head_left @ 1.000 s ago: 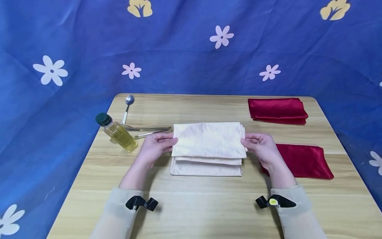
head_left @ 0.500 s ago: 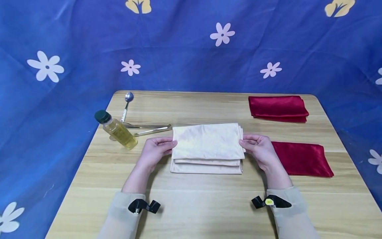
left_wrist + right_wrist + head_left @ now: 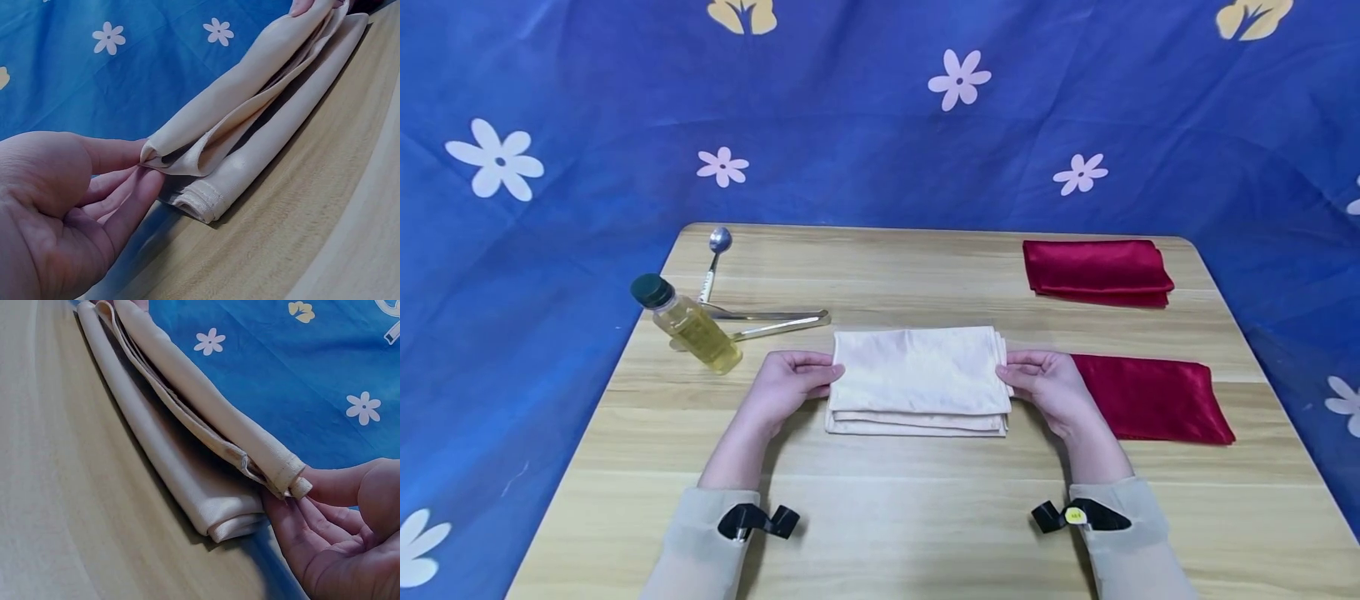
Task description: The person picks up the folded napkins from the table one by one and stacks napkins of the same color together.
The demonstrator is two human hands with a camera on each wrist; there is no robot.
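Seen from the head camera, with 12 o'clock pointing away from the person, a folded cream cloth [image 3: 917,371] lies at the middle of the wooden table [image 3: 887,517], its long axis running from 9 to 3 o'clock. Its smooth far edge faces 12, while the stepped layers along the near edge face 6. The left hand [image 3: 786,385] pinches the upper layers at the 9 o'clock end between thumb and fingers; the right hand [image 3: 1051,387] pinches them likewise at 3. Both wrist views show the pinched layers parted from the thicker fold beneath; whether these are one piece or two, I cannot tell. Each wrist view cuts off the opposite hand at its top edge, leaving only bits of finger. A green-capped bottle of yellow liquid [image 3: 703,333], between 9 and 10 o'clock from the cloth, hides part of the metal tongs [image 3: 786,326]. The spoon [image 3: 711,273] sits at 10, its handle's end hard to make out. One folded red satin cloth [image 3: 1097,271] lies at 2; another, the nearer red cloth [image 3: 1157,400] at 3, is partly covered by the right hand and forearm.
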